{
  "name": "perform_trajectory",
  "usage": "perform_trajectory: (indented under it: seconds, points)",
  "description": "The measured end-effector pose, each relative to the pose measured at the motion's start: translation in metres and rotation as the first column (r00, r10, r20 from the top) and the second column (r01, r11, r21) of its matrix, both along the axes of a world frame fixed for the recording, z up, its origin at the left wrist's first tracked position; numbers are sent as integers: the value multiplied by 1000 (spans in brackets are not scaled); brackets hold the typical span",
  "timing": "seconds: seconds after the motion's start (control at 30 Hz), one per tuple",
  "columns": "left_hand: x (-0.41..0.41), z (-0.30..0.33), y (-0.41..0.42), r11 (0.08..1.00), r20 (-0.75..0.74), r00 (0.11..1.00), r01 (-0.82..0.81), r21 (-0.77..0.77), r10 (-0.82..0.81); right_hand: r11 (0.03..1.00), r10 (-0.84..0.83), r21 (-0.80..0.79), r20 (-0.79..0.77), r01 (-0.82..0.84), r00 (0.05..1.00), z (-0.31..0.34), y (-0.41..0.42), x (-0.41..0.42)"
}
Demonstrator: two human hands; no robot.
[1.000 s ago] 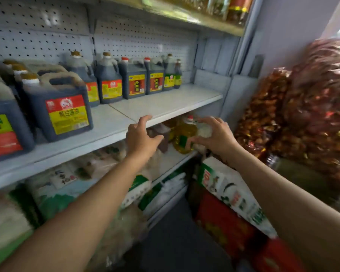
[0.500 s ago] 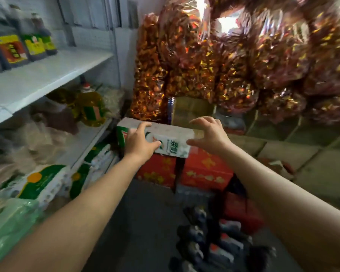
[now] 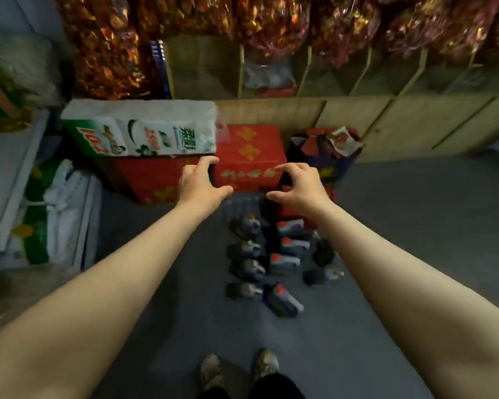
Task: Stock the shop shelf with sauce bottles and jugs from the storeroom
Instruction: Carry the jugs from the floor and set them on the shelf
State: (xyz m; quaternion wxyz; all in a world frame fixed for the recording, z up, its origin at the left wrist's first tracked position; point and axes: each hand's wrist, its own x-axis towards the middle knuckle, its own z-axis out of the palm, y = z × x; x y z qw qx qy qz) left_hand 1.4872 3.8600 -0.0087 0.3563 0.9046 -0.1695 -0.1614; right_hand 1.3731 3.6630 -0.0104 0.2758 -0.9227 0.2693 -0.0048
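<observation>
Between loads, it seems: left hand [image 3: 198, 184] and right hand [image 3: 298, 187] out front, fingers loosely curled, grasping nothing. Bottles [image 3: 267, 263] clustered on floor [image 3: 415, 226], below and nearer than the fingertips. Next move likely: stoop, grip one by neck or handle.

Both arms reached forward over a grey floor [image 3: 415, 226], the left hand [image 3: 198, 184] and right hand [image 3: 298, 185] held apart with fingers loosely curled and holding nothing. Below them a cluster of dark sauce jugs [image 3: 274, 263] lay on the floor, several with red caps, just in front of red cartons [image 3: 248, 154]. A white-and-green pack [image 3: 139, 131] rested on the cartons, and two shoes [image 3: 239, 370] showed at the bottom edge.
</observation>
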Motion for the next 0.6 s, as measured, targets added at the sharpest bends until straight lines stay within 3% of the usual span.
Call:
perform_trajectory:
  seconds: [0.23,0.43,0.6]
  points:
    - [-40,-122,-11,994,-173,981,96,57,-85,992,-70,96,-142,84,987,-136,-18,-63]
    - [-82,-279,-19,984,-363,929,130,121,-78,945,-163,227,-304,238,939,-294,-18,-114]
    - [-110,-423,-19,974,-466,884,132,183,-32,898,-203,310,-338,313,919,-438,-4,-148]
